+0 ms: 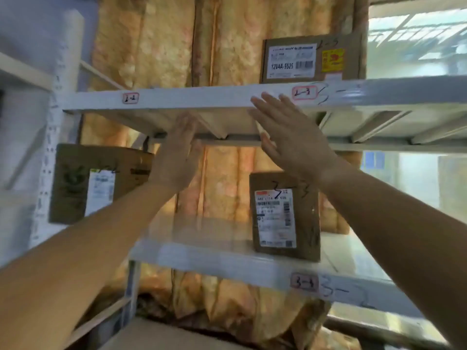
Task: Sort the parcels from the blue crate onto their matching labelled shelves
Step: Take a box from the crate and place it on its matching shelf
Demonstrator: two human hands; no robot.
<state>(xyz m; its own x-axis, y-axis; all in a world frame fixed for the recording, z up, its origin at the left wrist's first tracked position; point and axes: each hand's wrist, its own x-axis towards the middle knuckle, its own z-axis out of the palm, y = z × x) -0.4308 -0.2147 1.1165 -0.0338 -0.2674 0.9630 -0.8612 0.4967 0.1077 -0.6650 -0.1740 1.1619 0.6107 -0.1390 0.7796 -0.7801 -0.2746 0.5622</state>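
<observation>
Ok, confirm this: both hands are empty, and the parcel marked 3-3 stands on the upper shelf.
Wrong shelf. In the head view the parcel marked 3-3 stands on the lower shelf; the left hand and right hand are indeed empty.

Both hands are raised before the upper shelf (202, 98), fingers straight, holding nothing. The left hand (174, 152) lies below its front edge. The right hand (290, 137) overlaps that edge beside label 2-3 (304, 92). Label 2-2 (130, 98) sits towards the left end. The top box (310, 59) stands behind label 2-3. On the lower shelf (214, 258), the right box (285, 215), marked 3-3, stands upright at the front edge. The left box (75, 183), blurred, is near the left end.
</observation>
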